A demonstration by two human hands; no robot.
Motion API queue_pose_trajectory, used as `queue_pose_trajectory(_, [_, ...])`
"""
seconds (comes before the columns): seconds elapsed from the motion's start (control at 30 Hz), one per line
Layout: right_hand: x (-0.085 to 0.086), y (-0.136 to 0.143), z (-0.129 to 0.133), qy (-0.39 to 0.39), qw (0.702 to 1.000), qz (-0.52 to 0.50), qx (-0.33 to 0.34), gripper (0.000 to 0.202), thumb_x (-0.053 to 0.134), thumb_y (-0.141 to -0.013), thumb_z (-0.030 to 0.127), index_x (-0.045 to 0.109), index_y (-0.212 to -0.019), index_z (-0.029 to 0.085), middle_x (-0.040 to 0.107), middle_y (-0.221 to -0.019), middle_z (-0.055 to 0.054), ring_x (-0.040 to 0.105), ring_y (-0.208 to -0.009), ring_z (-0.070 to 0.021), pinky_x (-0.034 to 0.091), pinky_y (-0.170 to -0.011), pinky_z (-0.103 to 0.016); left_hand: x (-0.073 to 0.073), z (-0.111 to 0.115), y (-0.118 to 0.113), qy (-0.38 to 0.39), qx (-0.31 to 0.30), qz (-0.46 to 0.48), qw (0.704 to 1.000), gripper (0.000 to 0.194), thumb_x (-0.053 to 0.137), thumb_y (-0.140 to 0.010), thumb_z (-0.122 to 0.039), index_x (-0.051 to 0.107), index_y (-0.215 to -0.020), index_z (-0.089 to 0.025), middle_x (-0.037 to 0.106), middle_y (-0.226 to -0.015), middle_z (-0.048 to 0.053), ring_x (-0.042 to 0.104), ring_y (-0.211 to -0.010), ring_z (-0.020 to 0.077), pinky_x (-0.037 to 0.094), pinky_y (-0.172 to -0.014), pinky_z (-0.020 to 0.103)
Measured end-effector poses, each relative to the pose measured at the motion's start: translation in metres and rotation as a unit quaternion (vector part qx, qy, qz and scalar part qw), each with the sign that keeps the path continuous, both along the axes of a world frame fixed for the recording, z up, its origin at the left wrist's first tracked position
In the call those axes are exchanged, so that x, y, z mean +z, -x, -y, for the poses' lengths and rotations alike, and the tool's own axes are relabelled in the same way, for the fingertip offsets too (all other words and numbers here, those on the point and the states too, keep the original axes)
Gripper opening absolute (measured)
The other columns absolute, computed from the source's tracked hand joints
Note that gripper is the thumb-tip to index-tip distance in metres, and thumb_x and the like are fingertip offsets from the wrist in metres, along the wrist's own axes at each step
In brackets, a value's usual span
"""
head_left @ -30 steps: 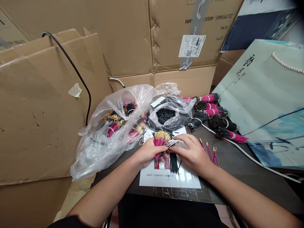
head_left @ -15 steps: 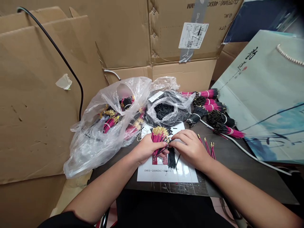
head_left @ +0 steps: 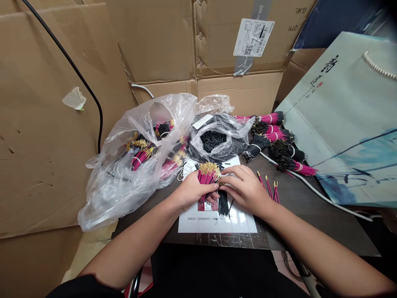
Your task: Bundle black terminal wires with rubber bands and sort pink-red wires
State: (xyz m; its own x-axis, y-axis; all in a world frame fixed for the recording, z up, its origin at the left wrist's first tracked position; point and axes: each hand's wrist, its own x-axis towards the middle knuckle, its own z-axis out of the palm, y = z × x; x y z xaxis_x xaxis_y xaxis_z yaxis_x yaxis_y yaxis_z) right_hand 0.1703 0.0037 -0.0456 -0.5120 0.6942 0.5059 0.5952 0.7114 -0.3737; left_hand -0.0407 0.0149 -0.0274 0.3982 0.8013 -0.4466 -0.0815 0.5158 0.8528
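My left hand (head_left: pixel 192 191) is wrapped round a bundle of pink wires (head_left: pixel 208 176) whose gold metal tips point away from me. At the bundle's right side, my right hand (head_left: pixel 245 187) has its fingertips pinched together; what they hold there is too small to tell. Below the hands a bunch of black wires (head_left: pixel 223 203) lies on a white printed sheet (head_left: pixel 192 227). Just beyond them, an open plastic bag (head_left: pixel 228 153) holds many short black sleeves (head_left: pixel 213 141). A few loose pink wires (head_left: pixel 268 187) lie right of my right hand.
At the left a large clear plastic bag (head_left: pixel 102 200) holds more tied wire bundles. Tied pink and black bundles (head_left: pixel 273 134) are piled at the back right, beside a white cable (head_left: pixel 328 196) and a pale paper bag (head_left: pixel 350 103). Cardboard (head_left: pixel 158 41) stands behind.
The view has shifted slightly. My right fingertips have come closer against the side of the bundle; a dark wire seen at them before is no longer plain. My left hand keeps its hold.
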Motion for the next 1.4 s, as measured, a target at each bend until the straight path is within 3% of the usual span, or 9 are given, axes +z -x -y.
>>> queue_pose_trajectory(0.27, [0.007,-0.01,0.001,-0.012,0.996,-0.045,-0.074,0.009,0.066,-0.095,0.027,0.068,-0.1,0.02,0.068,-0.111,-0.011,0.061,-0.105,-0.0265,0.049,-0.093,-0.045,0.002,0.002,0.0,0.001,0.001,-0.014,1.0,0.023,0.075,-0.083,-0.015,0.064,-0.102,-0.008,0.075,-0.091,0.012,0.072,-0.067,0.0155,0.062,-0.059,0.026])
queue_pose_trajectory(0.43, [0.014,-0.001,0.008,0.087,0.983,-0.072,-0.146,0.036,0.062,-0.097,0.039,0.058,-0.126,0.018,0.065,-0.113,-0.013,0.066,-0.09,-0.0234,0.056,-0.077,-0.04,0.004,0.005,-0.001,-0.067,-0.031,-0.052,0.996,0.016,0.072,-0.086,-0.022,0.062,-0.093,-0.011,0.065,-0.064,0.001,0.055,-0.044,0.009,0.046,-0.042,0.02])
queue_pose_trajectory(0.6, [0.028,0.007,-0.005,0.019,0.998,0.049,-0.042,0.071,0.067,-0.093,0.051,0.043,-0.15,0.016,0.045,-0.153,-0.023,0.05,-0.136,-0.0378,0.049,-0.106,-0.056,0.003,0.006,0.003,-0.134,-0.049,-0.085,0.986,0.027,0.071,-0.089,-0.039,0.059,-0.092,-0.016,0.059,-0.06,-0.003,0.049,-0.044,0.0094,0.04,-0.044,0.022])
queue_pose_trajectory(0.67, [0.035,0.011,-0.014,-0.044,0.99,0.126,0.033,0.079,0.074,-0.087,0.051,0.043,-0.152,0.017,0.041,-0.16,-0.02,0.042,-0.143,-0.0409,0.042,-0.112,-0.06,0.004,0.004,0.005,-0.204,-0.026,-0.153,0.967,0.027,0.074,-0.086,-0.036,0.063,-0.099,-0.016,0.07,-0.079,0.003,0.064,-0.064,0.0157,0.05,-0.059,0.026])
queue_pose_trajectory(0.77, [0.039,0.024,-0.024,-0.117,0.971,0.189,0.087,0.063,0.069,-0.093,0.029,0.047,-0.151,0.02,0.053,-0.154,-0.015,0.047,-0.14,-0.0368,0.04,-0.112,-0.058,0.007,0.001,0.007,-0.305,-0.035,-0.294,0.905,0.028,0.072,-0.083,-0.025,0.068,-0.109,-0.016,0.075,-0.106,0.011,0.07,-0.099,0.0279,0.052,-0.079,0.031])
queue_pose_trajectory(0.9, [0.033,0.052,-0.031,-0.16,0.959,0.222,0.073,0.037,0.05,-0.101,0.013,0.059,-0.137,0.014,0.071,-0.119,-0.014,0.062,-0.114,-0.0279,0.044,-0.106,-0.049,0.008,0.004,0.01,-0.366,-0.11,-0.442,0.811,0.023,0.058,-0.087,-0.018,0.069,-0.107,-0.016,0.074,-0.105,0.015,0.071,-0.097,0.0309,0.052,-0.077,0.034])
queue_pose_trajectory(1.1, [0.022,0.064,-0.039,-0.2,0.943,0.259,0.053,0.024,0.057,-0.096,0.013,0.067,-0.117,0.009,0.069,-0.095,-0.011,0.061,-0.086,-0.0259,0.048,-0.089,-0.045,0.005,0.018,0.015,-0.368,-0.108,-0.539,0.75,0.038,0.05,-0.086,-0.01,0.062,-0.121,-0.006,0.069,-0.115,0.022,0.067,-0.105,0.0346,0.052,-0.091,0.043])
queue_pose_trajectory(1.27, [0.006,0.059,-0.039,-0.225,0.936,0.26,0.074,0.039,0.063,-0.09,0.016,0.064,-0.128,0.009,0.071,-0.107,-0.014,0.063,-0.094,-0.0288,0.048,-0.085,-0.045,0.002,0.028,0.018,-0.382,-0.118,-0.582,0.709,0.05,0.049,-0.086,-0.009,0.058,-0.135,-0.007,0.061,-0.13,0.02,0.055,-0.123,0.0342,0.044,-0.107,0.046])
queue_pose_trajectory(1.4, [0.001,0.057,-0.033,-0.176,0.945,0.257,0.103,0.053,0.068,-0.088,0.036,0.062,-0.134,0.01,0.069,-0.12,-0.017,0.063,-0.105,-0.0326,0.05,-0.086,-0.047,0.003,0.035,0.03,-0.41,-0.117,-0.579,0.695,0.052,0.057,-0.088,-0.024,0.058,-0.138,-0.01,0.059,-0.134,0.018,0.053,-0.122,0.0356,0.04,-0.108,0.051])
